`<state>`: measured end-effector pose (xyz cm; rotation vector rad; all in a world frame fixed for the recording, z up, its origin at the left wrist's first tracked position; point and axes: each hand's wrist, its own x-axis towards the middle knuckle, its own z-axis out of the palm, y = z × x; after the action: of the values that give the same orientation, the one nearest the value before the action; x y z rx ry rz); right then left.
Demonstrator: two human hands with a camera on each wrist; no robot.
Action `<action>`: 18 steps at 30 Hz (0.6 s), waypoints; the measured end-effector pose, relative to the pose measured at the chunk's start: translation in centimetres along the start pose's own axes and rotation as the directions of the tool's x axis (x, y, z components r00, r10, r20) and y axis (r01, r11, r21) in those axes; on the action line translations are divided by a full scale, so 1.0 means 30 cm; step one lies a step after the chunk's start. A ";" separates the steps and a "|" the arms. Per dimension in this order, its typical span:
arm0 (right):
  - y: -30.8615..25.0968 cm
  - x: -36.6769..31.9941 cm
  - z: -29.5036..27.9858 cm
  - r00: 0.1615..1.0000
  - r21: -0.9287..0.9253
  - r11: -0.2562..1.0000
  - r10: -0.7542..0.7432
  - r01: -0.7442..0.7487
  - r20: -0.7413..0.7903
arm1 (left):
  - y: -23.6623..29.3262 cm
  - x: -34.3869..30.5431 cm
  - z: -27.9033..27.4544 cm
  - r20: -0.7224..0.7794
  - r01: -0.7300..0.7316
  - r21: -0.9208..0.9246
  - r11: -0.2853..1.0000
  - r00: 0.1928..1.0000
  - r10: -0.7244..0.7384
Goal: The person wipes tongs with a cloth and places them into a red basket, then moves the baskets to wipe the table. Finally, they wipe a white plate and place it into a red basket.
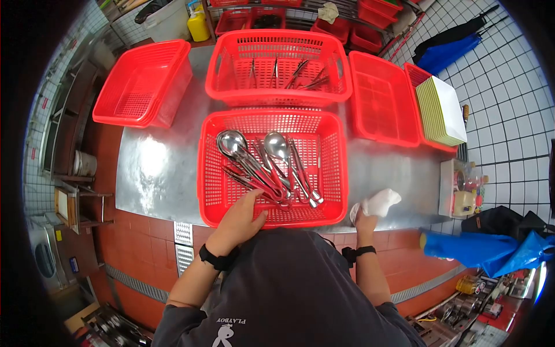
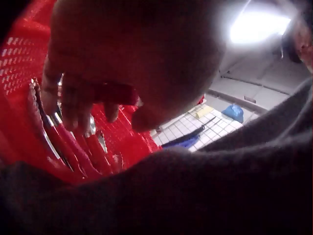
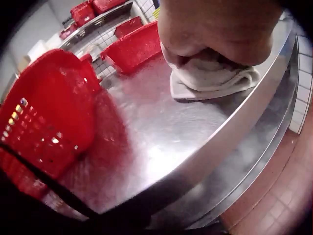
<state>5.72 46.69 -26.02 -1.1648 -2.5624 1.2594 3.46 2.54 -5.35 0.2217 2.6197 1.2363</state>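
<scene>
Inside the near red basket [image 1: 215,191] lie two steel ladles [image 1: 231,141] with round bowls, among several long metal utensils with red handles [image 1: 300,176]. My left hand [image 1: 238,220] reaches over the basket's front rim, its fingertips right at these handles. In the left wrist view, red handles [image 2: 73,149] lie below the dark fingers, and a dull red bar shows between fingers and thumb; I cannot tell whether the hand holds it. To the right of the basket, my right hand [image 1: 365,222] grips a bunched white cloth [image 1: 383,202]. The right wrist view shows this cloth [image 3: 210,81] folded against the steel tabletop [image 3: 166,142].
Behind the near basket stands another red basket [image 1: 222,75] with several thin metal tools. Stacked red baskets [image 1: 173,92] are at the left, and a red tray [image 1: 384,101] at the right. Beyond it is a yellowish stack [image 1: 436,110]. Small bottles [image 1: 474,179] stand by the wall.
</scene>
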 end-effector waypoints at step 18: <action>-0.054 -0.044 0.000 0.993 0.114 0.987 -0.114 0.111 0.021 | -0.171 -0.029 0.009 0.001 0.149 0.184 0.972 0.988 -0.151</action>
<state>5.68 45.19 -24.54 -0.9750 -2.4994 1.3825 4.18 -0.72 -9.37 0.0620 2.6817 0.9420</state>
